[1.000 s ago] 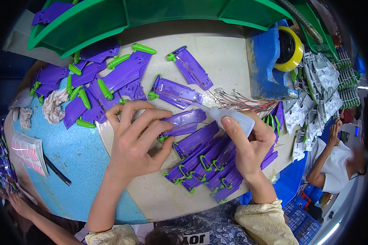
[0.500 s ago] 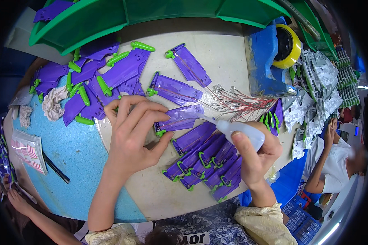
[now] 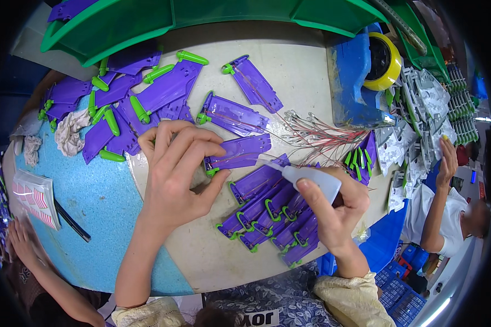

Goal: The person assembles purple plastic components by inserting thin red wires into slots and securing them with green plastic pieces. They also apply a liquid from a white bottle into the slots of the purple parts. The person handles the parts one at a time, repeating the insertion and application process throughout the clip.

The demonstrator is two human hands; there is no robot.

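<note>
My left hand [image 3: 183, 169] has its thumb and fingertips about the green-tipped end of a purple plastic wing panel [image 3: 240, 151], which lies flat on the table. In my right hand [image 3: 341, 210] is a translucent white squeeze bottle [image 3: 316, 182], tilted so that its thin nozzle points left at the panel's lower right edge. Whether the tip touches the panel, I cannot tell. Just beyond lie two more panels with thin wires, one of them a slanted panel [image 3: 256, 84]. Below the bottle, several purple panels with green ends overlap in a stack [image 3: 273, 210].
Red and black wires with small clear ends [image 3: 322, 133] spread right of the panels. Purple panels [image 3: 169, 90] are heaped left. A blue tape dispenser [image 3: 352, 82] holds yellow tape; green bins [image 3: 218, 13] line the back. Grey-white parts [image 3: 428, 103] and a co-worker's arm [image 3: 439, 201] are at right.
My right hand and the bottle have shifted a little left and down, the nozzle tip now nearer the panel's lower edge. My left hand stays nearly still. The right-hand co-worker's hand has risen.
</note>
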